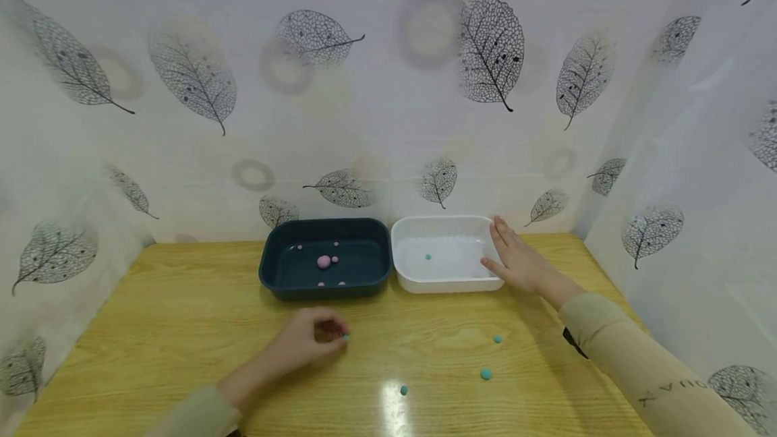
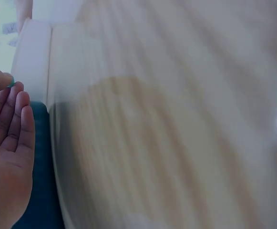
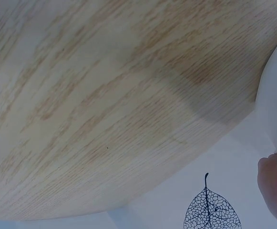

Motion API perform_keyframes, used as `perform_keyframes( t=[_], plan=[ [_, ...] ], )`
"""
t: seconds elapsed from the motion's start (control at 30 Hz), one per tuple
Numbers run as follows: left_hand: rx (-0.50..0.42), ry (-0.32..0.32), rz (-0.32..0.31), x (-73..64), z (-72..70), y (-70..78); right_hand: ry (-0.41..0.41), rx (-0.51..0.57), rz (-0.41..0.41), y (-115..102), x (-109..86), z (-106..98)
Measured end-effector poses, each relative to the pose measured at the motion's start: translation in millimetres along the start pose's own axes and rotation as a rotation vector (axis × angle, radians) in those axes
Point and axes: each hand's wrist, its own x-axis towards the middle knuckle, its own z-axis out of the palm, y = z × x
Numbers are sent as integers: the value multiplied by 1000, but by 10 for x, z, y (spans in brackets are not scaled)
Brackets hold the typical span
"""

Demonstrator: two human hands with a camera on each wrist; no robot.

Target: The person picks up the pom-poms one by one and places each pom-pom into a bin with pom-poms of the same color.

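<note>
Between thumb and fingertip, my left hand [image 1: 297, 341] pinches a small teal ball [image 1: 346, 338] just above or at the table, in front of the dark tray; the left wrist view shows the same teal ball [image 2: 11, 83] at the fingertips. My right hand [image 1: 519, 260] lies with straight fingers against the right end of the white tray [image 1: 449, 285]. One teal ball [image 1: 427, 257] sits inside that tray. Loose on the table are a larger teal ball [image 1: 486, 373] and two smaller ones, one teal ball [image 1: 498, 339] behind it and another teal ball [image 1: 404, 390] nearer the front.
A dark blue tray [image 1: 330, 294] stands left of the white one, their ends almost touching. In it lie several pink balls, the biggest pink ball [image 1: 324, 261] near the middle. Behind the wooden table [image 1: 182, 329] hangs a leaf-patterned curtain [image 1: 376, 120].
</note>
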Motion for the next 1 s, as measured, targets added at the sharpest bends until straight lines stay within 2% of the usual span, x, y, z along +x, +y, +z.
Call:
perform_keyframes(
  t=[0.23,0.5,0.7,1.0],
  plan=[
    [5,32,106,212,146,48,8,-2,-5,17,9,17],
    [-12,65,156,433,270,198,-6,-6,2,34,19,19],
    [-2,66,152,572,313,279,-13,-9,6,35,18,17],
    [-9,71,90,802,348,433,-12,-3,8,8,-1,2]
  ],
)
